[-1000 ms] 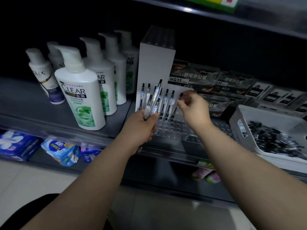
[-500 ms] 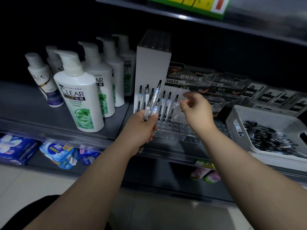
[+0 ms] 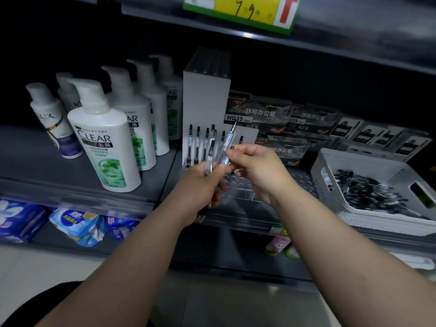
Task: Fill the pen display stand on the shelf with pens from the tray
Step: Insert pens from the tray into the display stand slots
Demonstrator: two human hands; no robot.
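Note:
The white pen display stand (image 3: 205, 100) stands on the middle shelf, with several clear pens (image 3: 197, 142) upright in its back row and empty holes in its clear base (image 3: 238, 182). My left hand (image 3: 200, 185) grips a small bunch of clear pens (image 3: 210, 159) in front of the stand. My right hand (image 3: 254, 168) pinches one pen (image 3: 228, 143) of that bunch near its middle, its tip pointing up and right. The white tray (image 3: 330, 185) with many dark pens sits on the shelf at the right.
White shampoo pump bottles (image 3: 103, 138) fill the shelf left of the stand. Black pen boxes (image 3: 266, 114) are stacked behind and right of it. A yellow price sign (image 3: 240, 10) hangs on the shelf above. Blue packs (image 3: 75, 223) lie on the lower shelf.
My right hand has come back from the stand's right side to the bunch in my left hand and now pinches one pen. The left hand has stayed roughly where it was.

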